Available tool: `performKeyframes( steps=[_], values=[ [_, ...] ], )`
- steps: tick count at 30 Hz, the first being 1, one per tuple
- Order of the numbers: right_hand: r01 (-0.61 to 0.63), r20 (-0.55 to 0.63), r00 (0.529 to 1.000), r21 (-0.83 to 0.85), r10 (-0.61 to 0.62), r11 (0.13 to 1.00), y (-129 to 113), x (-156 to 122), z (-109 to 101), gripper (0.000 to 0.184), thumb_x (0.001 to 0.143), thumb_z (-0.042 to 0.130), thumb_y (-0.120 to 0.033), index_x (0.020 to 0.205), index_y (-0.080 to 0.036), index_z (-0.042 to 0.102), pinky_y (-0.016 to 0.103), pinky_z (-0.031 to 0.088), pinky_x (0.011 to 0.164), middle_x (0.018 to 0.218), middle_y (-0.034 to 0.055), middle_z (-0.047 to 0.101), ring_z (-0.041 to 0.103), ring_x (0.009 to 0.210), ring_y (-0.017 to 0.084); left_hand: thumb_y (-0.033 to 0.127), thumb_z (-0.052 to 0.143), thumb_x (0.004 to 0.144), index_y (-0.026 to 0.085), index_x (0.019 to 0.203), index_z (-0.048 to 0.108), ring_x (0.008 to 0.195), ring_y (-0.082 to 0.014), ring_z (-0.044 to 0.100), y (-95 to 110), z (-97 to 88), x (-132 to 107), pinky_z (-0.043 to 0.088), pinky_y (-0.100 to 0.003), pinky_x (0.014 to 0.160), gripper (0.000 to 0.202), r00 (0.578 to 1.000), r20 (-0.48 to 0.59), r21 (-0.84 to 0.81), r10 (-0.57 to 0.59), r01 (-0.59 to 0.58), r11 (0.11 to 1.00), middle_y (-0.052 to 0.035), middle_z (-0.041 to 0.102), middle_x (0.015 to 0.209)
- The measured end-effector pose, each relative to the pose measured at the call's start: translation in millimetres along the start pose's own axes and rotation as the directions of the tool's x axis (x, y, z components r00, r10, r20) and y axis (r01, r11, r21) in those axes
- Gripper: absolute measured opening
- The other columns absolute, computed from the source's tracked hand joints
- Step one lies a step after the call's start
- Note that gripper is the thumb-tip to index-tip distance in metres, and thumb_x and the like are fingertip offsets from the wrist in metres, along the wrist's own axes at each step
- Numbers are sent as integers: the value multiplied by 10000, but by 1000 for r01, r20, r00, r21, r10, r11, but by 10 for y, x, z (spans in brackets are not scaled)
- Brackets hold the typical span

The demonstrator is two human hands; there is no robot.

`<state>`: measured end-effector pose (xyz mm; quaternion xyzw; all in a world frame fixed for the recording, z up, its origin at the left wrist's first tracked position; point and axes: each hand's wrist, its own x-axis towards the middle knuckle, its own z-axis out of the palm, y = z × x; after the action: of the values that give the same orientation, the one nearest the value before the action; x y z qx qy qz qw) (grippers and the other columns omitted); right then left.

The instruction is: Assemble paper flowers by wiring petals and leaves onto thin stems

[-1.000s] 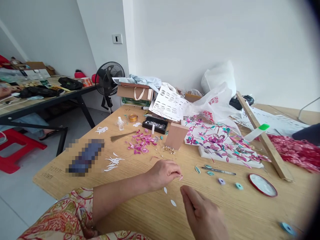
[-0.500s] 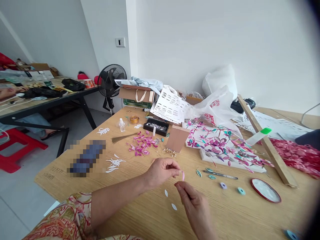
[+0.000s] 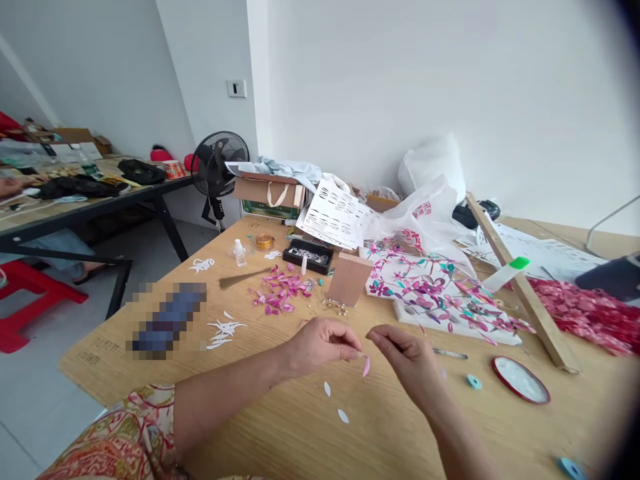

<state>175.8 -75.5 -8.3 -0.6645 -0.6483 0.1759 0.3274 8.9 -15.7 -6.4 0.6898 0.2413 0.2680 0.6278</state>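
You are at a wooden counter (image 3: 280, 427), its bare near part beneath both grips. Farther back and to the right, a white block (image 3: 410, 315) carries pink, purple and teal flower sprays (image 3: 425, 285).

Your right grip (image 3: 410, 363) is raised beside the left, thumb and forefinger closed together; whether a fine strand is caught between them cannot be determined. Your left grip (image 3: 323, 347) pinches a pink petal (image 3: 367, 366) near its upper end. The petal hangs below those fingertips, between your two grips and nearer the left, seemingly clear of the counter. Any stem inside the pinch is too small to confirm.

Handling, as judged: the petal appears very light, thin and soft, liable to crease under pressure and to swing when moved. Slipperiness is not established. You are advised to hold it at the narrow upper end, fingertips only, pressure light; pinching mid-face risks flattening its curve.

Below, two white leaf-shaped pieces (image 3: 343, 416) lie on the counter, apart from each other.
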Motion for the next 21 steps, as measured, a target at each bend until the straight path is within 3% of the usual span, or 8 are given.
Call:
performKeyframes(
  steps=[3,5,7,10,13,17,19,21],
  values=[
    [11,-26,1000,107,-8,994,57,93,198,351,814,387,-428,677,-172,584,191,336,455,539,-22,518,458,503,115,256,634,648,117,677,607,604,-84,509,64,-49,83,391,-196,604,145,987,-150,-173,-60,34,984,3,582,634],
    [26,-66,998,96,-20,995,42,92,307,358,815,384,-430,689,-170,596,186,314,424,488,-36,476,424,456,104,263,619,664,115,682,603,620,-95,524,58,-99,165,401,-206,615,150,977,-208,-163,-35,1,987,-10,601,650],
    [51,-116,992,58,-44,997,2,64,379,364,820,380,-424,683,-170,601,182,307,405,460,-39,472,421,425,101,240,597,684,118,691,606,641,-107,538,21,-152,251,408,-213,623,122,965,-261,-57,11,-27,998,-20,613,671],
    [114,-190,975,-31,-117,993,-83,8,423,376,845,344,-387,668,-172,596,178,320,400,447,-27,512,453,394,101,164,575,692,134,674,620,665,-110,542,-50,-201,350,404,-208,636,56,936,-317,261,155,-71,963,-16,610,683],
    [194,-220,946,-196,-236,961,-185,-25,373,382,867,301,-328,657,-177,582,179,310,399,440,-16,532,492,378,100,117,528,726,148,668,628,671,-102,543,-90,-199,396,399,-195,641,120,928,-216,528,305,-152,835,-14,609,690],
    [236,-149,934,-428,-325,873,-292,34,93,390,864,281,-289,602,-197,556,199,279,396,458,-2,543,508,388,110,156,471,787,142,742,636,708,-109,552,-38,-176,411,406,-195,655,172,926,-15,677,376,-268,686,-37,621,751],
    [243,-80,948,-438,-307,866,-290,124,-101,359,854,306,-297,633,-211,576,200,291,411,506,1,570,515,423,114,178,472,793,132,758,635,716,-115,550,37,-175,416,407,-198,656,173,932,87,681,351,-313,662,-46,619,757],
    [252,-25,961,-348,-277,903,-230,241,-259,310,841,348,-310,688,-219,602,197,327,449,568,3,599,525,477,116,185,490,785,134,754,636,703,-106,546,122,-179,421,405,-191,660,157,936,178,603,303,-347,719,-37,615,748]
  ],
)
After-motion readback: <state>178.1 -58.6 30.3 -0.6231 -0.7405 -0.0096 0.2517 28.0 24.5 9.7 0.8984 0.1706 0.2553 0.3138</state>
